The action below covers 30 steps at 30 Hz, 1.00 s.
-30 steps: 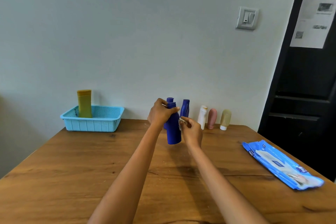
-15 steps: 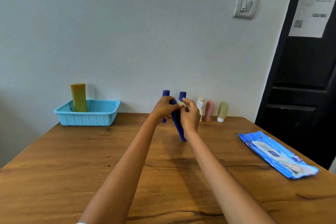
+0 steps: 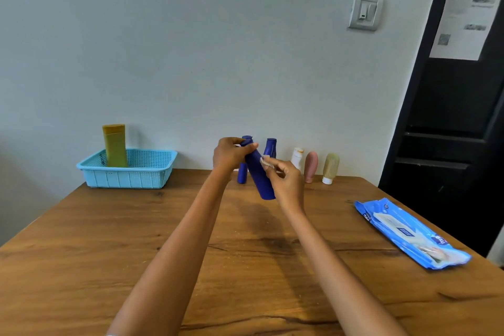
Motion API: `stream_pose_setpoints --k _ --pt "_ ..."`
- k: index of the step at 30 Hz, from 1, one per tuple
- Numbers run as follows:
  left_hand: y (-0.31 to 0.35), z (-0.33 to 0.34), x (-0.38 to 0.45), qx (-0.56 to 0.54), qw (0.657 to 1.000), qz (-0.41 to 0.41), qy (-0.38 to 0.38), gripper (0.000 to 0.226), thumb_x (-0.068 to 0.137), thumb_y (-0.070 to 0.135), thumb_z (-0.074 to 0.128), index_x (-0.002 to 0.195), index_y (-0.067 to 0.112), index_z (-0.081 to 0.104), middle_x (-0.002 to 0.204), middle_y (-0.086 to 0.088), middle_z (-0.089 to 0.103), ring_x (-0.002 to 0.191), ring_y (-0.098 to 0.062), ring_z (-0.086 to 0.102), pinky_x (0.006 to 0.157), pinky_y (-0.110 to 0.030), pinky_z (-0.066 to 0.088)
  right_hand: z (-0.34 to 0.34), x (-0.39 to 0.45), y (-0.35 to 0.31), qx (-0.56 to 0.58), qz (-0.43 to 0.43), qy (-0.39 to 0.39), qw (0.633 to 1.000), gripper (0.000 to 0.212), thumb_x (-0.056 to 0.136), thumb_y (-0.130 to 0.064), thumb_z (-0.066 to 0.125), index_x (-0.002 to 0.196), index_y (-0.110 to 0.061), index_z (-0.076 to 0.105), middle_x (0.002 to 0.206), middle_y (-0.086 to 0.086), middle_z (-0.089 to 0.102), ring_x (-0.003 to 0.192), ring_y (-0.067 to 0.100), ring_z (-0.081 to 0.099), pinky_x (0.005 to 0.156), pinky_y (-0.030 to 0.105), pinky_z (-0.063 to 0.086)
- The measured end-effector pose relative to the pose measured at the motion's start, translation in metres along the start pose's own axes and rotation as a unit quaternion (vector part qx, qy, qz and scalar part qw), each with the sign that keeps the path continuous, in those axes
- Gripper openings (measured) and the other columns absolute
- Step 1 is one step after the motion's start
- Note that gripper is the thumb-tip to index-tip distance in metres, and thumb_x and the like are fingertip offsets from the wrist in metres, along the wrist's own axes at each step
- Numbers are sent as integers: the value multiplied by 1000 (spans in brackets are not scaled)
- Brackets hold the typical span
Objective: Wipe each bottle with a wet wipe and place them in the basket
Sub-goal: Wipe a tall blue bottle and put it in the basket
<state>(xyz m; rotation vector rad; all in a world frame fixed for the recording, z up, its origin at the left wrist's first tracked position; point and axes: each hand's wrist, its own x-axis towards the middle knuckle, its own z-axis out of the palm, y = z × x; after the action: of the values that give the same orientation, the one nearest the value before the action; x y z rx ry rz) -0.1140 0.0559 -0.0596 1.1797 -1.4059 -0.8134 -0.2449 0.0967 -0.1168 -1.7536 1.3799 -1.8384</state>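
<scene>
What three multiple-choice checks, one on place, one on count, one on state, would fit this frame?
1. Where does the wet wipe pack lie?
A. in the basket
B. on the table, right side
C. on the floor

2. How many bottles stand in the blue basket?
A. none
B. one
C. three

3. How is the held dark blue bottle oriented?
A. tilted in the air
B. standing on the table
C. lying flat in the basket

Answers: B, the pack rests on the table; B, only the yellow bottle stands inside; A, the left hand grips its top while the right hand holds a wipe to it.
</scene>
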Motion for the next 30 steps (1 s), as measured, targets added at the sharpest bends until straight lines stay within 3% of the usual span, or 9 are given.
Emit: stream_pose_setpoints --k 6,9,13,16,20,25,30 --pt "2 0 0 -5 998 7 58 41 78 40 72 110 16 63 98 -7 68 89 -26 67 82 -45 56 -2 -1 2 3 32 17 999 24 87 -22 66 109 -13 69 107 2 69 96 16 66 79 31 57" --pt "4 4 -2 -14 998 5 67 38 75 43 74 102 18 63 93 -8 70 82 -25 68 77 -45 58 5 10 -21 -4 -22 11 1000 23 88 -16 65 110 -12 69 111 0 67 97 7 62 85 23 52" --pt "11 1 -1 -53 995 1 85 46 75 41 75 110 14 62 99 -11 69 83 -26 68 76 -43 58 4 9 -21 -33 -73 10 997 25 87 -9 65 111 -11 69 114 0 66 104 4 59 89 21 50" --pt "10 -6 1 -72 992 0 103 50 76 40 75 115 13 61 105 -12 67 88 -27 67 76 -42 59 -3 -1 -2 -23 -15 11 1000 27 87 -10 65 113 -10 67 113 1 67 103 6 60 88 22 52" --pt "7 -15 3 -77 988 -3 131 51 77 39 74 118 13 59 109 -12 67 90 -27 66 77 -41 58 -9 -13 13 -27 82 7 996 25 88 -12 63 113 -13 68 111 1 69 99 7 60 76 8 45" --pt "10 -26 2 -42 986 30 160 46 82 36 69 120 12 60 113 -10 66 102 -28 63 88 -43 53 1 0 1 100 178 44 978 16 89 -17 63 104 -18 69 106 0 70 101 15 63 91 33 53" --pt "24 -59 3 53 978 91 178 33 86 27 65 116 14 62 114 -3 65 105 -20 59 85 -27 44 38 23 -38 202 213 -4 956 15 88 -17 65 102 -12 67 100 2 69 84 10 66 78 23 55"
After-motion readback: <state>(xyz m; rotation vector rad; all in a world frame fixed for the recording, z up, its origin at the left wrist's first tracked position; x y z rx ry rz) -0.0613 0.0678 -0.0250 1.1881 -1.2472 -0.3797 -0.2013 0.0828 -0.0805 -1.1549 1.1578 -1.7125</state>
